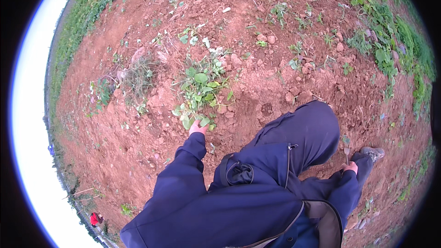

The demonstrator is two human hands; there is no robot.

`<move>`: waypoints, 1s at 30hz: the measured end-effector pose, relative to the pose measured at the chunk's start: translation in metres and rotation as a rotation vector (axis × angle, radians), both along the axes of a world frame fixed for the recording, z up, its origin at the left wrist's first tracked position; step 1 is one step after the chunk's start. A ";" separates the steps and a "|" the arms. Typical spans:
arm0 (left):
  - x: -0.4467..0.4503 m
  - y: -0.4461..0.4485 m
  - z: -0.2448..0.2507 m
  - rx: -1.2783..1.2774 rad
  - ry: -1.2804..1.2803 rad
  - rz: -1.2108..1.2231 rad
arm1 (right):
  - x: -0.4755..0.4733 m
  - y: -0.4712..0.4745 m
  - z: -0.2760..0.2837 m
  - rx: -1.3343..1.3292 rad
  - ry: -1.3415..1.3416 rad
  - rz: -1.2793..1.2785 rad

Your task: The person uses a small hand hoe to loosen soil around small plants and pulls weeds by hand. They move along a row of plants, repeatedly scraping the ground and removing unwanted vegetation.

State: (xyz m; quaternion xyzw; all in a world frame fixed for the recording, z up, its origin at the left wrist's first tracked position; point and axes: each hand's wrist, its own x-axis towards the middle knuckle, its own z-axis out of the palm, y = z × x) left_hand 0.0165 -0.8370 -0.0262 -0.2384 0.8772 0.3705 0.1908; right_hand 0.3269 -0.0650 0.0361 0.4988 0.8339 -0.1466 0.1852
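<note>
My left hand (198, 128) is at the lower end of a heap of pulled green weeds (201, 89), its fingers closed around leafy stems whose leaves stick out past them. The heap lies on reddish, cloddy soil (241, 86). On the right, my right hand (350, 167) grips the handle of a small hand tool with a narrow metal blade (346, 151), held beside my lower leg and shoe. The blade points away from me, and its exact kind is hard to tell. Part of the handle is hidden in the hand.
My bent knee (318, 127) rises between the hands. A clump of dry grass (139, 75) lies left of the heap, near several stones. Green vines (382, 55) border the soil at the right. Far off at the lower left is a person in red (94, 219).
</note>
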 end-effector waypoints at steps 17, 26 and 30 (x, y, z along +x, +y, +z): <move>-0.006 0.018 -0.010 -0.347 -0.118 -0.314 | 0.006 0.001 -0.006 0.014 0.045 -0.017; -0.007 0.045 0.021 -0.656 -0.106 -0.636 | 0.006 0.000 -0.008 -0.029 0.032 -0.085; -0.011 0.053 0.026 -0.709 -0.131 -0.728 | 0.007 -0.001 -0.011 -0.016 0.090 -0.074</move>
